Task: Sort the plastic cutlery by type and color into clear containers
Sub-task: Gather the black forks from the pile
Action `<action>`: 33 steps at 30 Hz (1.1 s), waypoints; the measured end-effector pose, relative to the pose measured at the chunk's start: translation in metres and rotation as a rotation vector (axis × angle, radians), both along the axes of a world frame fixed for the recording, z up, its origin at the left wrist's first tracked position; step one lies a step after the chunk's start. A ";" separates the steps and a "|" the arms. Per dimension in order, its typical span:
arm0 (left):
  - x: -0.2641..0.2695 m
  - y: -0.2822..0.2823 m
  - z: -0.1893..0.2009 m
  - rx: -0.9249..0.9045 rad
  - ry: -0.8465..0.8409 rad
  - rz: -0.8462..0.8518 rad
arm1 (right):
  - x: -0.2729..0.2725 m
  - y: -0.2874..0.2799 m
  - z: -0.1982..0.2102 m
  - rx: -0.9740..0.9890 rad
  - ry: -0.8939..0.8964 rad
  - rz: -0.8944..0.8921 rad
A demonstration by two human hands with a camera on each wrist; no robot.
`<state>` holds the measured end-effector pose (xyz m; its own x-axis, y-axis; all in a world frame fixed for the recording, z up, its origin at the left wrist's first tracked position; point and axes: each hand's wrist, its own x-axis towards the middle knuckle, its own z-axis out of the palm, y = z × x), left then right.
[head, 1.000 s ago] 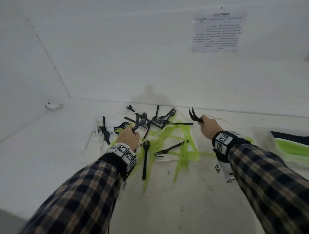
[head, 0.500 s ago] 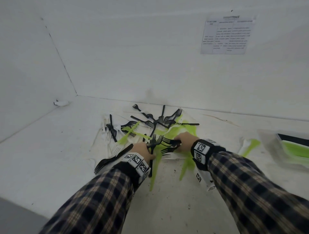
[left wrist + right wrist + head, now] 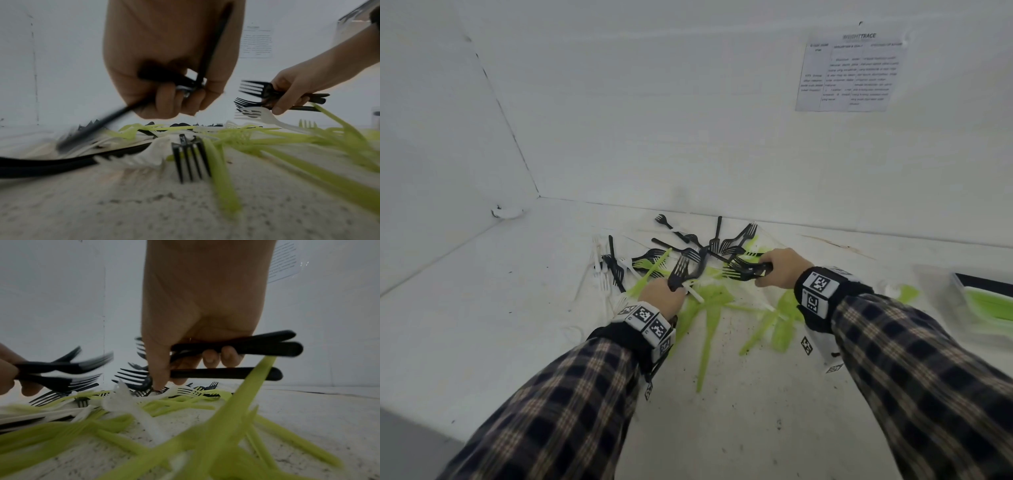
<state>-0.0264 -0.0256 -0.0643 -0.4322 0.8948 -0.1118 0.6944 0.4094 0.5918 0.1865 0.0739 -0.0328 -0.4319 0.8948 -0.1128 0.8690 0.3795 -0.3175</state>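
Nearest you, loose green cutlery (image 3: 709,318) lies fanned across the white table (image 3: 482,308), with one black fork (image 3: 190,160) resting tines toward your left wrist. Just above that litter, your left hand (image 3: 662,299) is curled tight round a small bunch of black forks (image 3: 683,270), their tines splayed upward and away; a white fork (image 3: 693,291) pokes out beside your knuckles, though whether it is caught in the grip or merely lying under it is hard to tell. Your right hand (image 3: 780,269) is likewise clamped round several black forks (image 3: 236,348), handles laid side by side and pointing out past the palm, tines toward your left hand, seemingly so the bundle stays aligned and can go into a container in one drop. One white fork (image 3: 265,116) hangs just below those held by your right hand. Beyond both hands the mixed pile (image 3: 688,246) of black, white and green pieces sits near the back wall, so plenty remains unsorted. Off to your right, a clear container (image 3: 962,308) at the table's edge holds green pieces already, with something dark behind them. You appear to be gathering black forks only, two-handed, to clear one color and type in a single trip.
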 end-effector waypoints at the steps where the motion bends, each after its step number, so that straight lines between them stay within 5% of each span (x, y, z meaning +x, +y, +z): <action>1: -0.001 0.000 0.000 0.040 -0.021 0.023 | 0.000 0.001 -0.001 0.001 0.017 -0.025; 6: -0.009 0.003 -0.003 0.132 -0.089 0.137 | -0.007 0.001 -0.004 -0.023 0.098 -0.090; 15: -0.014 0.008 -0.012 -0.209 0.182 -0.040 | -0.020 -0.001 0.000 0.048 0.395 -0.125; 27: -0.019 0.010 -0.002 -0.247 0.268 -0.152 | -0.035 -0.006 -0.007 0.064 0.420 -0.069; 33: -0.018 0.004 -0.003 -0.201 0.146 -0.066 | -0.043 -0.015 -0.006 0.049 0.425 0.019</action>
<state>-0.0439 -0.0213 -0.0669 -0.3979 0.8879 -0.2308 0.7960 0.4592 0.3944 0.1431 0.0588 -0.0390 -0.4471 0.8863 0.1210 0.6575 0.4174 -0.6272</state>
